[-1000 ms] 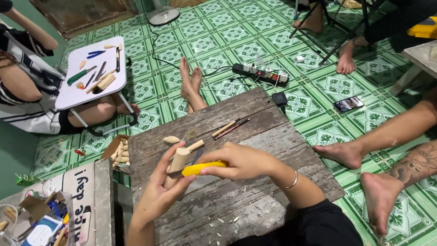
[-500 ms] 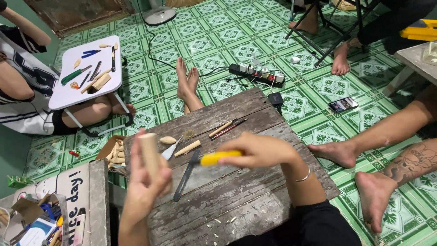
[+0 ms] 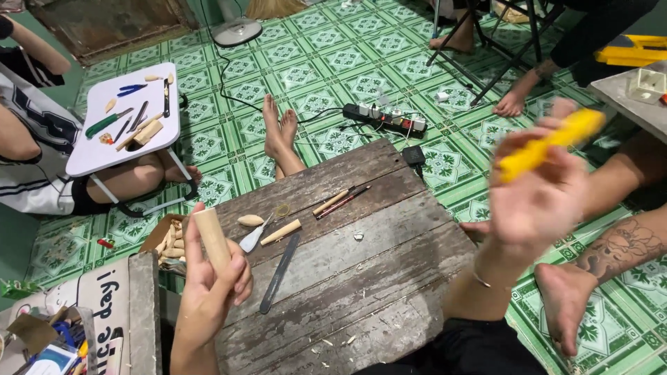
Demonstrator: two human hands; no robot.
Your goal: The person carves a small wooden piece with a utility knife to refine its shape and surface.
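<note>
My left hand (image 3: 212, 281) grips a pale wooden dowel (image 3: 212, 238) and holds it upright above the left end of a weathered wooden board (image 3: 361, 278). My right hand (image 3: 538, 191) is raised to the right of the board, blurred, and closed around a yellow-handled tool (image 3: 545, 144). On the board lie a long dark flat file (image 3: 279, 273), a small carving blade with a wooden handle (image 3: 267, 235), a carved wooden oval (image 3: 251, 221) and two thin sticks (image 3: 340, 200).
A small white folding table (image 3: 90, 160) with tools stands at the left by a seated person. A box of wood pieces (image 3: 170, 239) sits beside the board. A power strip (image 3: 384, 118) lies on the green tiled floor. Other people's bare feet (image 3: 281, 132) and legs surround the board.
My right hand swung up and to the right, off the board, with the yellow-handled tool. My left hand stays up with the dowel. The dark file now lies on the board.
</note>
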